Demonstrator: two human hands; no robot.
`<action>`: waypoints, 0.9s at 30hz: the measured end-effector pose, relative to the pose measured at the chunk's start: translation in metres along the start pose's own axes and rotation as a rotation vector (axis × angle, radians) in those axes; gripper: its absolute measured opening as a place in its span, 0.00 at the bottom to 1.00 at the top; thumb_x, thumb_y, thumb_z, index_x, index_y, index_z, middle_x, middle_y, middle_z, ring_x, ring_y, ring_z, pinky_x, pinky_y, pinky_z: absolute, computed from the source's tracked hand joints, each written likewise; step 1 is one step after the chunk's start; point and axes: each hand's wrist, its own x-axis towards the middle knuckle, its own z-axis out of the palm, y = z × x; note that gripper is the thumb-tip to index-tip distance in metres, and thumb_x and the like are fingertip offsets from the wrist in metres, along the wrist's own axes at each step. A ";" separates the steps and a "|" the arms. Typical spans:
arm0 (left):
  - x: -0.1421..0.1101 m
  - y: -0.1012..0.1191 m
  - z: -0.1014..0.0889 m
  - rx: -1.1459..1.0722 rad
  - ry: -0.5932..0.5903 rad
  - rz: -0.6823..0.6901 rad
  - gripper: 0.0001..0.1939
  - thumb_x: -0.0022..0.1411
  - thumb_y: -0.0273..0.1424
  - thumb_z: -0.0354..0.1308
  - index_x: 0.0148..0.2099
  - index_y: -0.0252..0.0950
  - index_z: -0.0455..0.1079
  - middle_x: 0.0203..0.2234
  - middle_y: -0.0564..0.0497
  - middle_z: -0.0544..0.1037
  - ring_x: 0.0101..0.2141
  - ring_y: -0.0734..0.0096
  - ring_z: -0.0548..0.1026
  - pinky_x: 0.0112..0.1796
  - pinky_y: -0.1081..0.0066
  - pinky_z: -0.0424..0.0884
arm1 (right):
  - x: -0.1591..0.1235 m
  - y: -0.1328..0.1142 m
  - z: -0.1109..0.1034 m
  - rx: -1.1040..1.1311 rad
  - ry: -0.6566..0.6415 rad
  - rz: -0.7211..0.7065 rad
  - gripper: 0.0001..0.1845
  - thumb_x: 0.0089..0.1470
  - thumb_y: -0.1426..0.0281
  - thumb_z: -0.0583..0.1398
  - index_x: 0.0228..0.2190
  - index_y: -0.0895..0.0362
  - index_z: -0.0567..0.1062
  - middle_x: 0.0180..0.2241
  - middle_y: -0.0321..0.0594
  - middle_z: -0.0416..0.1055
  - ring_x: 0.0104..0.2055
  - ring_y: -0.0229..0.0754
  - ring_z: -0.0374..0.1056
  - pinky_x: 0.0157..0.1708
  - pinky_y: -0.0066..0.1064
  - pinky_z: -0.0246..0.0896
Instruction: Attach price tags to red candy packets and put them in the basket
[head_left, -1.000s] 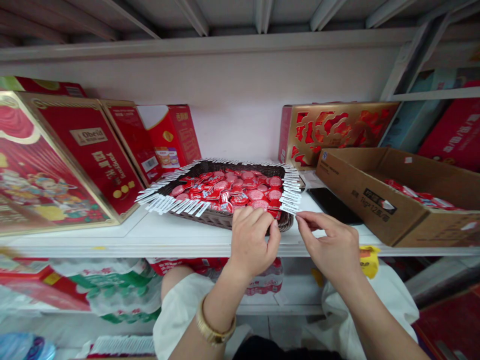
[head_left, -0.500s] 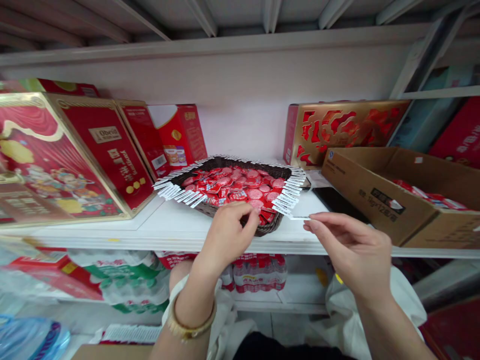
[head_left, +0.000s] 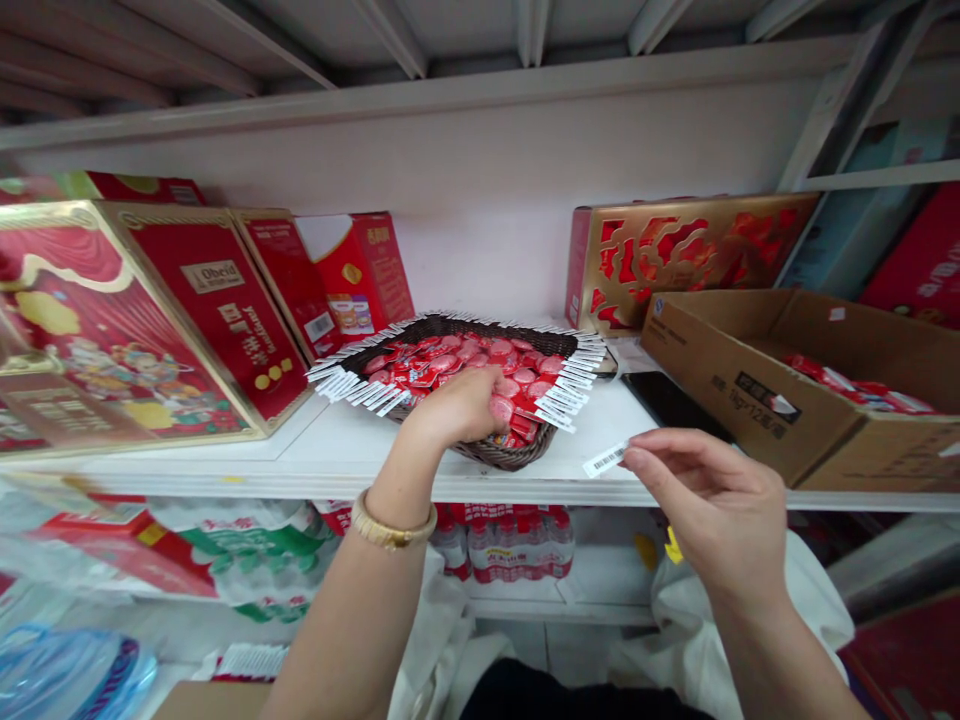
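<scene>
A dark woven basket (head_left: pixel 501 455) full of red wrapped sweets (head_left: pixel 465 360) sits on the white shelf (head_left: pixel 345 455). White barcode stickers (head_left: pixel 566 395) line its rim. My left hand (head_left: pixel 461 405) reaches into the basket's near side, fingers curled over a red sweet. My right hand (head_left: pixel 705 500) hovers in front of the shelf edge to the right of the basket and pinches one white barcode sticker (head_left: pixel 604 459) between thumb and forefinger.
Red and gold gift boxes (head_left: pixel 150 310) lean at the left, and a gold cut-out box (head_left: pixel 690 245) stands at the back right. An open cardboard carton (head_left: pixel 757 385) with red packets sits at the right beside a black phone (head_left: pixel 671 400). Bottled drinks (head_left: pixel 517 545) fill the lower shelf.
My right hand has pulled a sticker off the basket rim and drawn it back and down. My left hand has moved from the basket's front rim into the sweets.
</scene>
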 end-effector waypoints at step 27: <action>-0.084 0.099 0.069 -1.709 -0.013 0.030 0.17 0.64 0.40 0.59 0.52 0.37 0.73 0.27 0.50 0.79 0.25 0.73 0.77 0.27 0.75 0.75 | -0.007 -0.006 -0.027 0.097 -0.058 0.032 0.05 0.52 0.70 0.67 0.34 0.50 0.82 0.30 0.34 0.80 0.30 0.37 0.75 0.34 0.26 0.72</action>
